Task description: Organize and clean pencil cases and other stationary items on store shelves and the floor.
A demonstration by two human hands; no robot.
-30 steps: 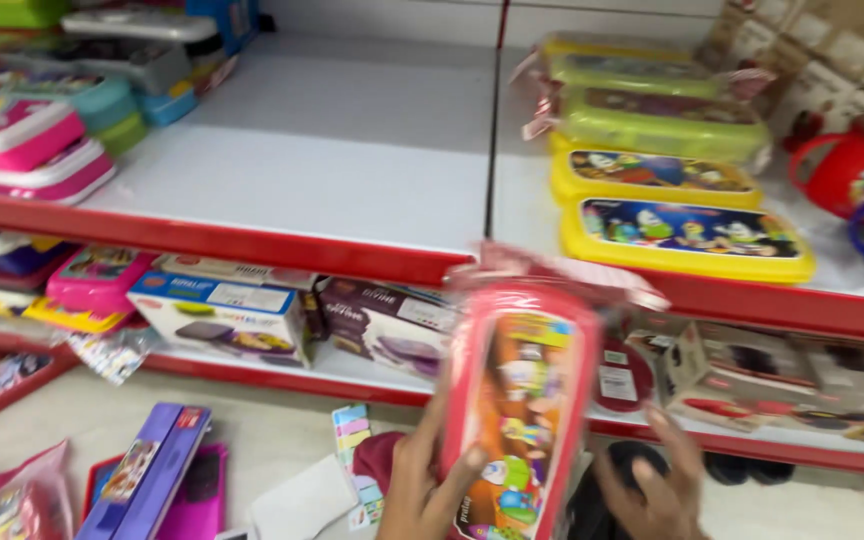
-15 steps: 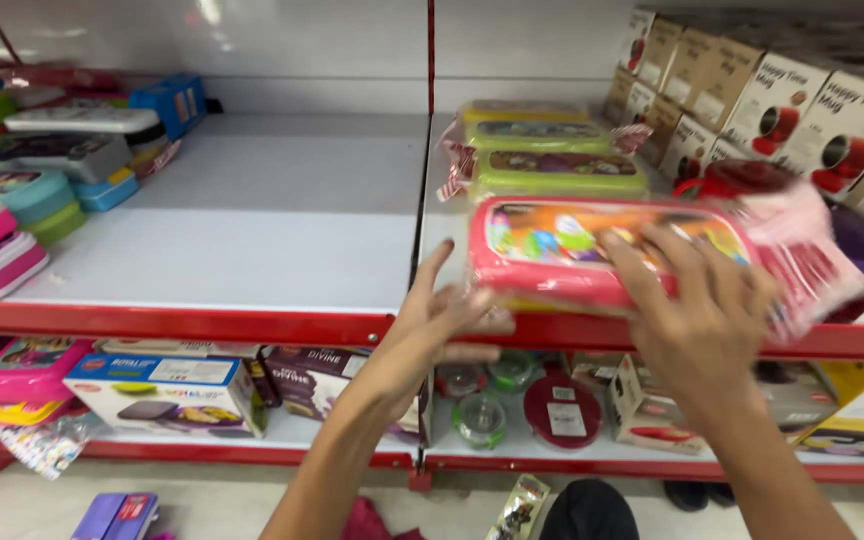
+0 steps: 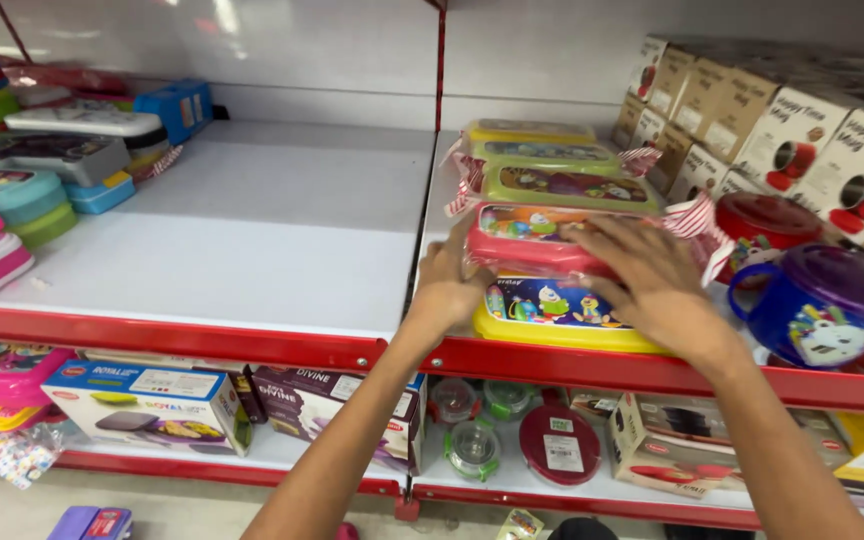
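Note:
A pink plastic-wrapped lunch box with cartoon pictures lies on top of a yellow lunch box at the front of the white shelf. My left hand grips its left end. My right hand lies flat over its right half, fingers spread. Behind it, green and yellow lunch boxes stand in a row toward the back wall.
A blue lidded mug and a red one stand right of my hands, with boxed mugs behind. Stacked lunch boxes fill the shelf's left end. The lower shelf holds boxed containers and round tubs.
I lifted the pink lunch box from below, turned it flat and set it down on the yellow box on the shelf. The view rose and shifted right.

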